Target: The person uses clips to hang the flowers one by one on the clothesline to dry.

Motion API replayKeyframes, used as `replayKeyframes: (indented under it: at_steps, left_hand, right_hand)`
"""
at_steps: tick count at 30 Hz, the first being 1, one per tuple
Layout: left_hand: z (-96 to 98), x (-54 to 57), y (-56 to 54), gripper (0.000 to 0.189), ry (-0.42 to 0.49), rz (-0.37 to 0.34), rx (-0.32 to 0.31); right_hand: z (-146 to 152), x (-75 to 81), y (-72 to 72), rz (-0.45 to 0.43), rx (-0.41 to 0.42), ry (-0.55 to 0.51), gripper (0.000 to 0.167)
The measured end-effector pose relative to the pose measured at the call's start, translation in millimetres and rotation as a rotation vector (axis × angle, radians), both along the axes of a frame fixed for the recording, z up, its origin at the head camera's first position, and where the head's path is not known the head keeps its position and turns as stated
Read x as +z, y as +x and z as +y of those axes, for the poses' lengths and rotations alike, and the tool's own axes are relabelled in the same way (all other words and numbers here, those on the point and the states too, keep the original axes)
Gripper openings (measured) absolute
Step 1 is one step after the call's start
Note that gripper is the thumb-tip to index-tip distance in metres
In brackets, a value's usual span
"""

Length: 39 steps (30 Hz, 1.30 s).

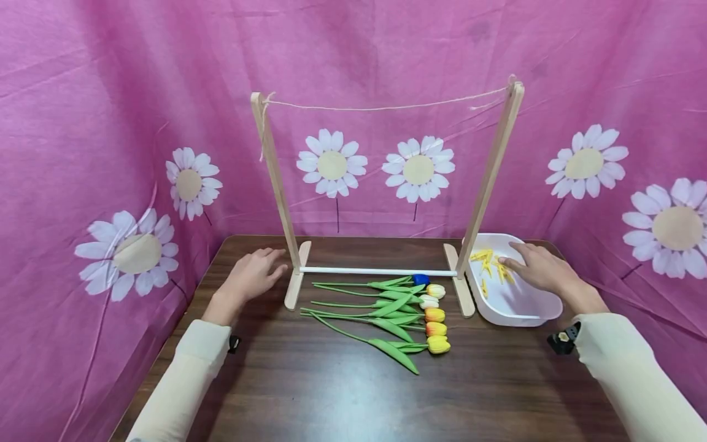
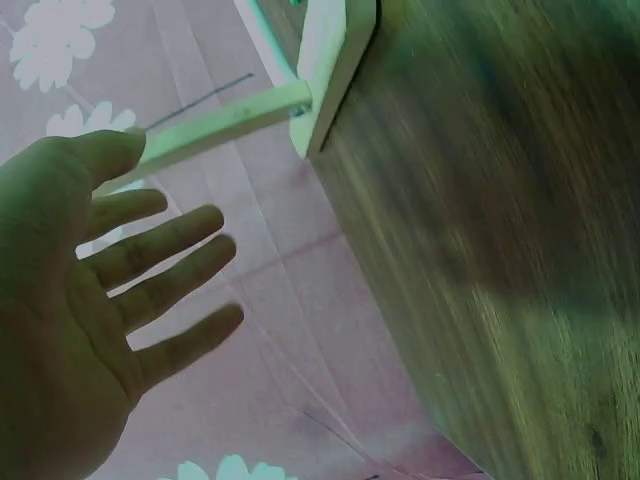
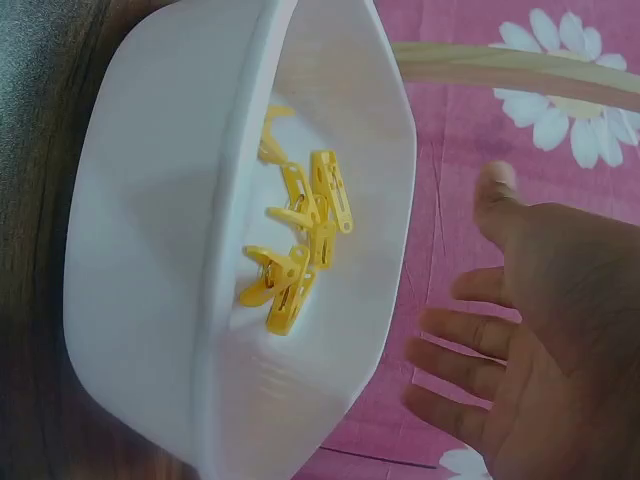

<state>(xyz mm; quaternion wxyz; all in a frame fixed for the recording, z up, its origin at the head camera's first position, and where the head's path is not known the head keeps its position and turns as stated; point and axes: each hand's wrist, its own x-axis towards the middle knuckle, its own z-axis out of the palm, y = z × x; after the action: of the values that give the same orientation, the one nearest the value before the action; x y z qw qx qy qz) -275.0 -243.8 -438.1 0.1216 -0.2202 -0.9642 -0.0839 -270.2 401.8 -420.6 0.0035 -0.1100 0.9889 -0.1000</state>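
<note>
My left hand [image 1: 256, 274] hovers left of the wooden frame's left foot [image 1: 298, 276], fingers spread and nothing held; the left wrist view shows the same hand [image 2: 120, 270] with its fingers apart. Above the white basin [image 1: 519, 310] at the right is my right hand [image 1: 544, 269], its fingers loosely extended. Several yellow clothespins [image 1: 488, 264] lie inside that basin, and the right wrist view shows the clothespins [image 3: 300, 240] heaped together, apart from the right hand [image 3: 520, 340]. Between the hands lie several artificial tulips [image 1: 397, 319], blue, white, orange and yellow, heads to the right.
Twine [image 1: 381, 109] hangs slightly slack between the tops of two wooden posts [image 1: 491, 178]. A white rod [image 1: 378, 271] joins the posts low down. Beneath everything is a dark wooden table [image 1: 309, 399]. Pink cloth with daisies [image 1: 359, 55] surrounds the back and sides.
</note>
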Motion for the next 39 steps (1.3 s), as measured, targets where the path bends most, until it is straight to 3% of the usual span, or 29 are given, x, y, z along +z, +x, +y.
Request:
replayKeyframes:
  at_steps: [6, 11, 15, 23, 31, 35, 39]
  left_hand:
    - [13.2, -3.0, 9.9, 0.020, 0.018, 0.042, -0.095]
    - [26.0, -8.0, 17.8, 0.013, 0.010, 0.043, -0.171]
    - [37.3, -11.1, 25.5, 0.009, -0.004, 0.025, -0.240]
    - [60.6, -18.4, 39.0, 0.006, -0.070, 0.016, -0.362]
    - [75.4, -29.9, 49.6, 0.007, -0.069, -0.020, -0.515]
    - [79.4, -37.2, 52.5, 0.013, -0.076, -0.047, -0.557]
    - [82.6, -44.1, 51.6, 0.016, -0.107, -0.030, -0.578]
  right_hand:
    - [-9.1, -2.5, -6.0, -0.013, 0.041, -0.010, 0.045]
    - [-20.7, -7.9, -11.7, -0.054, 0.079, -0.050, 0.020]
    - [-28.6, -9.9, -15.0, -0.081, 0.124, -0.067, 0.012]
    - [-39.6, -12.2, -20.1, -0.129, 0.170, -0.032, 0.010]
    - [-43.0, -19.3, -21.7, -0.228, 0.161, 0.006, 0.027]
    - [-44.7, -20.5, -20.9, -0.279, 0.150, 0.017, 0.031]
    - [-47.8, -20.8, -17.8, -0.312, 0.147, 0.028, 0.031]
